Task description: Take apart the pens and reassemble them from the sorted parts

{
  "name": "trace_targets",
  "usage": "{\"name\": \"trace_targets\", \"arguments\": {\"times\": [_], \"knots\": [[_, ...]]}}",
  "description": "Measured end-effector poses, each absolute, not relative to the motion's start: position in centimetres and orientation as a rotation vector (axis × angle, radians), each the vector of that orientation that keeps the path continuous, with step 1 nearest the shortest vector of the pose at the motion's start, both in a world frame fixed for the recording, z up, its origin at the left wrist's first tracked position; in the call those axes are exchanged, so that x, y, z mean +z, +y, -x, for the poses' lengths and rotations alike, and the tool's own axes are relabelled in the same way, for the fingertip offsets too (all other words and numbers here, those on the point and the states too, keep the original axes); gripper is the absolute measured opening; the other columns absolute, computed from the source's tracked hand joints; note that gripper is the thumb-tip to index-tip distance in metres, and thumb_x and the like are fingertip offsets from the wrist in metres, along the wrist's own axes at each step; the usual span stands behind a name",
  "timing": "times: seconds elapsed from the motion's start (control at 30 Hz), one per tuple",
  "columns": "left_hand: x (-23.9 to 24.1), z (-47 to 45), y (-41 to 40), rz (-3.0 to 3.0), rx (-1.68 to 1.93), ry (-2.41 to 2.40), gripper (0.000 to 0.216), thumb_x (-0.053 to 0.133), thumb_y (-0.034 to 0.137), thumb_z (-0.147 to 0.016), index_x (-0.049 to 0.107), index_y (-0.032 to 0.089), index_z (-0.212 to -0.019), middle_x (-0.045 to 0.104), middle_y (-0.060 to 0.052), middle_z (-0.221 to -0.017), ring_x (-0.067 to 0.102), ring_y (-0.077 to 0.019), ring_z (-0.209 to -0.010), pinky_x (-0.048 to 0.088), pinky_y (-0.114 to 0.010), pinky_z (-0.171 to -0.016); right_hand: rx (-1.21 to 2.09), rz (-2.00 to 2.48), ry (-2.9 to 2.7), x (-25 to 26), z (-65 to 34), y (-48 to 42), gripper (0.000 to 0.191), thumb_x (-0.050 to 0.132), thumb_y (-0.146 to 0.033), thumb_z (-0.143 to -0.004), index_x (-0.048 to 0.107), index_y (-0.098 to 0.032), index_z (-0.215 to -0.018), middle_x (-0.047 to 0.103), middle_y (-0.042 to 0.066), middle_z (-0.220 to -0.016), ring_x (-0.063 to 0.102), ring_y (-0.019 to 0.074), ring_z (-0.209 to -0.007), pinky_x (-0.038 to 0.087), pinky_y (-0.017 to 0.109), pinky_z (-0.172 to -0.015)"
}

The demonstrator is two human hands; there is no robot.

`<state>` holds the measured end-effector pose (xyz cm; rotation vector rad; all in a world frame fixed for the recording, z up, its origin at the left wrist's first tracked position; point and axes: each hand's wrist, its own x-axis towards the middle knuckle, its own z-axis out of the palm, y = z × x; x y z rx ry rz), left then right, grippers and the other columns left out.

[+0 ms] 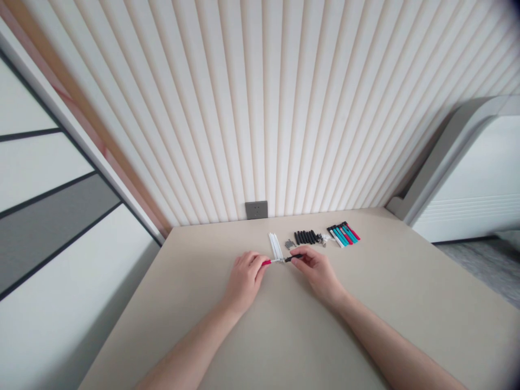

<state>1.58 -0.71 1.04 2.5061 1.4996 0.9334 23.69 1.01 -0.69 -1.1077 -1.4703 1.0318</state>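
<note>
My left hand (pixel 246 276) pinches a red pen barrel (pixel 266 262) with a thin white tube (pixel 275 260) sticking out of its right end. Facing it, my right hand (pixel 314 270) has thumb and fingers closed on a black pen part (pixel 293 258) with a narrow metallic tip. The two pieces are nearly in line, tip towards tip; whether they touch is too small to tell. Just behind them lie several white pen refills (pixel 275 245). Small grey metal pieces (pixel 290 244) sit close behind my right hand.
Further right on the beige table (pixel 227 352) are a row of black pen grips (pixel 305 237), small white and metal parts (pixel 324 238), and several white, blue and red pen barrels (pixel 343 234) with black tops. A dark socket (pixel 257 210) is on the ribbed wall behind.
</note>
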Motion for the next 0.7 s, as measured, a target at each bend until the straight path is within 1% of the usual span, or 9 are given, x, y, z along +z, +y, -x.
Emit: {"name": "trace_targets", "arguments": {"times": [0.13, 0.33, 0.5, 0.63, 0.7], "knots": [[0.97, -1.6, -0.7, -2.506, 0.958, 1.522, 0.012, 0.048, 0.025, -0.096, 0.06, 0.024, -0.099, 0.061, -0.003, -0.094, 0.057, -0.0197, -0.09, 0.045, -0.036, -0.08, 1.017, 1.123, -1.46, -0.49, -23.83, 1.09, 0.027, 0.064, -0.043, -0.082, 0.069, -0.021, -0.096, 0.068, 0.008, -0.099, 0.06, 0.0201, -0.084, 0.048, 0.032, -0.074], [0.88, -1.56, -0.66, -2.482, 0.965, 1.541, 0.013, 0.047, 0.027, -0.097, 0.059, 0.023, -0.1, 0.061, -0.004, -0.095, 0.057, -0.0195, -0.089, 0.045, -0.036, -0.08, 0.96, 1.149, -1.413, -0.13, -24.23, 1.36, 0.028, 0.063, -0.044, -0.082, 0.068, -0.02, -0.096, 0.068, 0.006, -0.088, 0.059, 0.0188, -0.077, 0.048, 0.032, -0.07], [0.94, -1.56, -0.67, -2.487, 0.97, 1.524, 0.012, 0.048, 0.026, -0.096, 0.059, 0.023, -0.099, 0.061, -0.004, -0.094, 0.058, -0.0196, -0.089, 0.045, -0.036, -0.08, 0.983, 1.147, -1.4, -0.21, -24.0, 1.22, 0.029, 0.064, -0.045, -0.081, 0.068, -0.02, -0.096, 0.069, 0.006, -0.09, 0.06, 0.0186, -0.077, 0.047, 0.031, -0.07], [0.98, -1.58, -0.69, -2.487, 0.964, 1.505, 0.012, 0.048, 0.024, -0.096, 0.06, 0.023, -0.099, 0.062, -0.003, -0.094, 0.057, -0.0192, -0.089, 0.045, -0.035, -0.081, 0.993, 1.135, -1.415, -0.3, -23.82, 1.06, 0.028, 0.064, -0.044, -0.082, 0.068, -0.02, -0.096, 0.069, 0.007, -0.096, 0.061, 0.0193, -0.081, 0.047, 0.032, -0.073], [0.99, -1.59, -0.69, -2.49, 0.976, 1.501, 0.012, 0.048, 0.024, -0.096, 0.06, 0.023, -0.099, 0.062, -0.003, -0.094, 0.058, -0.0191, -0.089, 0.046, -0.035, -0.081, 0.994, 1.121, -1.401, -0.26, -23.91, 1.12, 0.028, 0.064, -0.043, -0.082, 0.068, -0.02, -0.096, 0.069, 0.007, -0.094, 0.061, 0.0194, -0.081, 0.047, 0.032, -0.073]]}}
